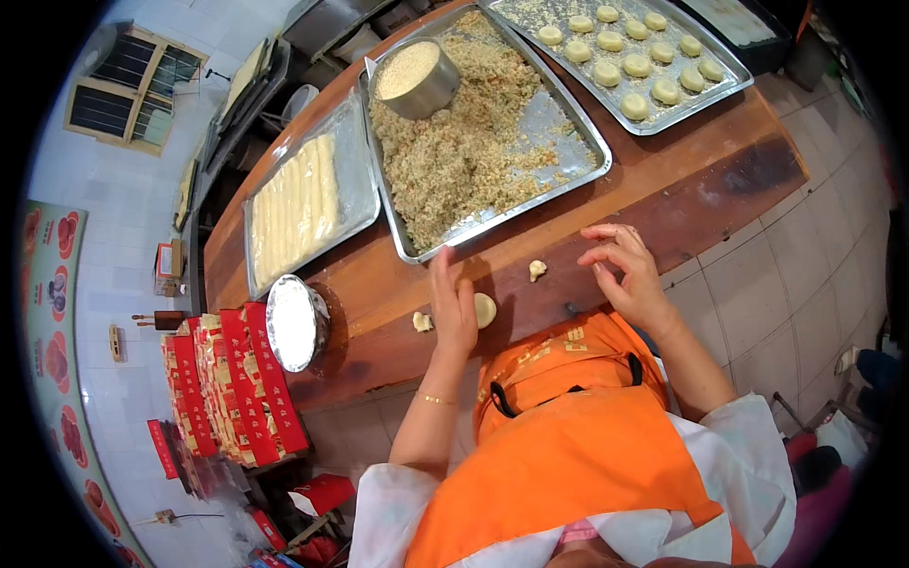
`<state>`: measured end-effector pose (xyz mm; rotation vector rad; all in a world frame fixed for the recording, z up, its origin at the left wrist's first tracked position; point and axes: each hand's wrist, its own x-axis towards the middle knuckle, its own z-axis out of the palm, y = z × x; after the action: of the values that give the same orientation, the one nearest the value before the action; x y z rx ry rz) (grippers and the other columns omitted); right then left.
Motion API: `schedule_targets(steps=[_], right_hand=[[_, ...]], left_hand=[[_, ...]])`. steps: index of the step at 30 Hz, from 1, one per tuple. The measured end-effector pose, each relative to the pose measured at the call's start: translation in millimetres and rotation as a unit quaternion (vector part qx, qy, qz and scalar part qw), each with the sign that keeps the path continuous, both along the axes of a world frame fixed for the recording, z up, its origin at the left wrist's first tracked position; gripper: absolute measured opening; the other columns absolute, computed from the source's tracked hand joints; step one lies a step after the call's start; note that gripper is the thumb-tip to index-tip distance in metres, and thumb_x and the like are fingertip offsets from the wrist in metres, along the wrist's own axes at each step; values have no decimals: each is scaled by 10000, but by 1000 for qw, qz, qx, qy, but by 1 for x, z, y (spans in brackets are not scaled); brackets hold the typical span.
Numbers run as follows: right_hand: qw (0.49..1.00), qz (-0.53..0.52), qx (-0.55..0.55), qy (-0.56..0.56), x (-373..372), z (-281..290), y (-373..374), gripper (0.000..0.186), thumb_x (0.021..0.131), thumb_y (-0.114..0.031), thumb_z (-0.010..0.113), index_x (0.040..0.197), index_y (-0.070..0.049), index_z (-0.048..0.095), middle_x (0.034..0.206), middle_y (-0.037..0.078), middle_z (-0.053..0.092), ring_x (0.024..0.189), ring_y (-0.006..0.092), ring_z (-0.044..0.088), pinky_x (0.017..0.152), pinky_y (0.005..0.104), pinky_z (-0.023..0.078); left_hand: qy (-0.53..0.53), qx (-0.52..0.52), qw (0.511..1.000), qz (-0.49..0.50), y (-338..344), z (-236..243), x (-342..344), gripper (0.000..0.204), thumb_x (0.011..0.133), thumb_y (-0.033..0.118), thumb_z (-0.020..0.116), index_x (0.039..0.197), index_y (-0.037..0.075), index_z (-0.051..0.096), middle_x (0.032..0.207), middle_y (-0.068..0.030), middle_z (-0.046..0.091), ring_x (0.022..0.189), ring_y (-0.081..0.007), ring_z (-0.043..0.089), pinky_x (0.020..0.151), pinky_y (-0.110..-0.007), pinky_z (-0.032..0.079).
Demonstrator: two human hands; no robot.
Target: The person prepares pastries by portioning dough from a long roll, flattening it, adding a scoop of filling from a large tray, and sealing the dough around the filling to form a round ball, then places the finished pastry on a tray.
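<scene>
The left hand (454,308) presses flat, edge-on, against a dough disc (485,309) on the wooden table (663,180), partly hiding it. The right hand (627,270) hovers empty, fingers loosely spread.

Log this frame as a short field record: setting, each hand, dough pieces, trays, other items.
Setting: wooden table, tiled floor, person in orange apron
Left hand: open, edge pressed on the table against a flattened dough disc
Right hand: above the table, fingers curled, holding nothing visible
Loose dough: small lump, another lump
Trays: crumbly filling with metal bowl; dough logs; shaped rounds
Other: flour bowl, red boxes
</scene>
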<state>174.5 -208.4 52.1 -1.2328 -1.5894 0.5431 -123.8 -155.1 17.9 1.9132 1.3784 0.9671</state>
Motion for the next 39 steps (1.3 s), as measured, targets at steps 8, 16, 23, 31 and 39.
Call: schedule_targets(steps=[8,16,23,31,39], right_hand=[[990,107,-78,38,-26,7,8,249,802,3,644,1041,-59,677,1041,119,638,950,278,619,740,347,533],[965,184,59,-176,-78,62,52,619,727,-171,789,1296,-71,565,1175,149,581,1099,367,548,965,461,450],[972,157,35,-169,-4,65,110,601,737,-178,766,1292,-68,564,1175,165,580,1136,361,547,990,450,439],[978,-172,-87,-74,246,24,276,650,741,-254,810,1322,-96,566,1224,188,570,1158,334,563,987,395,465],[904,-342,-165,-195,353,-19,437,602,713,-177,806,1274,-108,597,1214,178,571,1162,349,576,1010,396,474]], left_hand=[[-77,-198,972,99,-45,20,0,525,1028,259,532,1440,-26,376,1344,-213,543,1187,-363,569,1011,-469,474],[-636,-336,695,-2,-16,42,42,611,1070,506,277,1381,6,443,1373,-165,553,1264,-310,537,1069,-452,442],[-505,-300,809,-30,29,78,108,562,1075,470,322,1384,20,457,1389,-125,542,1270,-263,537,1027,-412,447],[-416,-224,881,0,59,70,101,379,1058,302,454,1243,-18,538,1173,-170,635,1069,-265,639,920,-372,500],[6,27,999,-43,83,24,57,318,891,274,686,997,-21,634,936,-113,653,853,-241,617,701,-373,477]])
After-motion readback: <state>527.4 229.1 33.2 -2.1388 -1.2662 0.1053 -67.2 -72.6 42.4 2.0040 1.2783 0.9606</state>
